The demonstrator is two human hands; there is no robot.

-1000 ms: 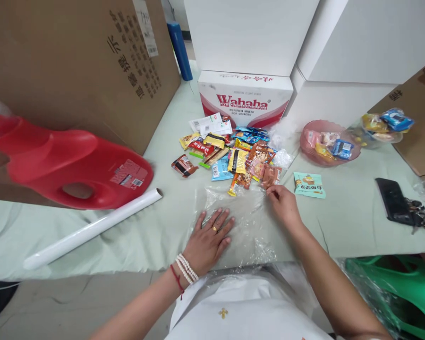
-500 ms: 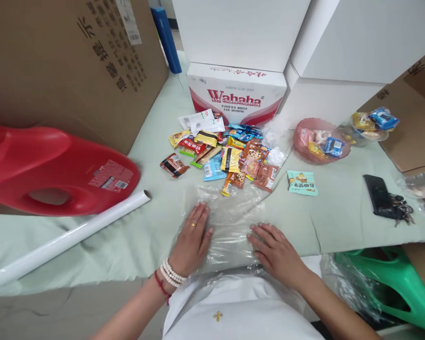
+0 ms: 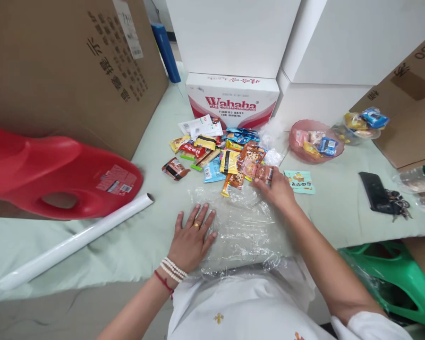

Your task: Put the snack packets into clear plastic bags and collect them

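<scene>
My left hand (image 3: 191,238) lies with fingers spread on the left edge of a clear plastic sheet (image 3: 244,231), which is laid over the table's front edge. My right hand (image 3: 280,189) is at the front right of a pile of wrapped snacks, its thumb and fingers around a brown snack packet (image 3: 264,173). Beside that packet lie a yellow snack packet (image 3: 229,161) and a light blue snack packet (image 3: 212,170). A mint-green snack packet (image 3: 300,182) lies just right of my right hand, partly hidden by it.
A red plastic jug (image 3: 81,165) and a white roll (image 3: 78,241) lie at left. Behind the pile stands a Wahaba-style white water carton (image 3: 232,101). Right of it are a pink bowl (image 3: 315,158) of snacks, a phone (image 3: 375,191) with keys, and a green stool (image 3: 407,283) below the table.
My right hand has left the plastic sheet, reached forward to the snack pile and closed around the brown packet. My left hand stays on the sheet, its fingers now more spread.
</scene>
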